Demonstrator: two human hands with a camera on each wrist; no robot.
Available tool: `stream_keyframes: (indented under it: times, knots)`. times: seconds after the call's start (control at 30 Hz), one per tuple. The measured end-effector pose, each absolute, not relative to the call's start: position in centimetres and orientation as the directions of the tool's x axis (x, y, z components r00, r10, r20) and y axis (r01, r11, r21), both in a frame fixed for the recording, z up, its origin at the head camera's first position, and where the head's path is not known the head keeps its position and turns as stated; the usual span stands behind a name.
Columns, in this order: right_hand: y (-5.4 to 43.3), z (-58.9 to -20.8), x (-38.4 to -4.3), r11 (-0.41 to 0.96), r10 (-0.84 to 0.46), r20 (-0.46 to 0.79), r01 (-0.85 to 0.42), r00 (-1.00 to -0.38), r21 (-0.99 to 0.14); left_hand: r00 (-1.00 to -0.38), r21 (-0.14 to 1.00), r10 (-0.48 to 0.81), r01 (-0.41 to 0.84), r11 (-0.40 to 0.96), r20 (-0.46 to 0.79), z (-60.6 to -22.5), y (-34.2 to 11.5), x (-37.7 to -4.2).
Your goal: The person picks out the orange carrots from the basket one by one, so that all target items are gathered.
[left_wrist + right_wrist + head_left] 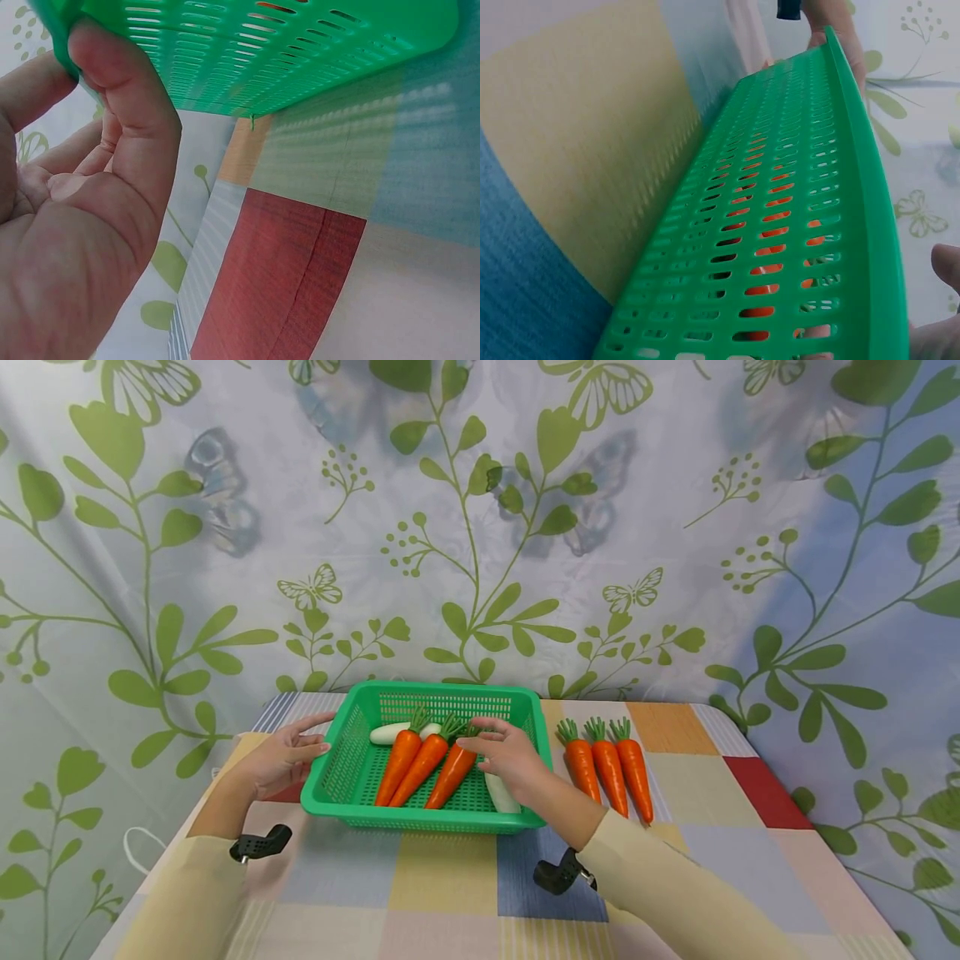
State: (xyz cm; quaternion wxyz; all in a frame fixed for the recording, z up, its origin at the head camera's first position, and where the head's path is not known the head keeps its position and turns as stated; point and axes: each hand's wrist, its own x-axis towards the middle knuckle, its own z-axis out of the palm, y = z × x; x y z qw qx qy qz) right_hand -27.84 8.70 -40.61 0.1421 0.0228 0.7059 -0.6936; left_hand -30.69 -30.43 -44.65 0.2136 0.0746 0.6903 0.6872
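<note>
Half my carrots (610, 772) are lying out, half inside; left hand (282, 760) is pinching the basket (427, 817); right hand's (513, 762) grip, I can't tell.

I can read no text, label, brand, number or sign in any of my three views.
</note>
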Motion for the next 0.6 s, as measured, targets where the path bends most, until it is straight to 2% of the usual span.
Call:
stream_keyframes:
  times: [0.6]
  knots:
    - [7.8, -42.1, -29.4, 0.178, -0.175, -0.283, 0.252, -0.943, -0.951, -0.898, 0.981, 0.400, -0.192, 0.022, -0.185, -44.8, -30.5, -30.9]
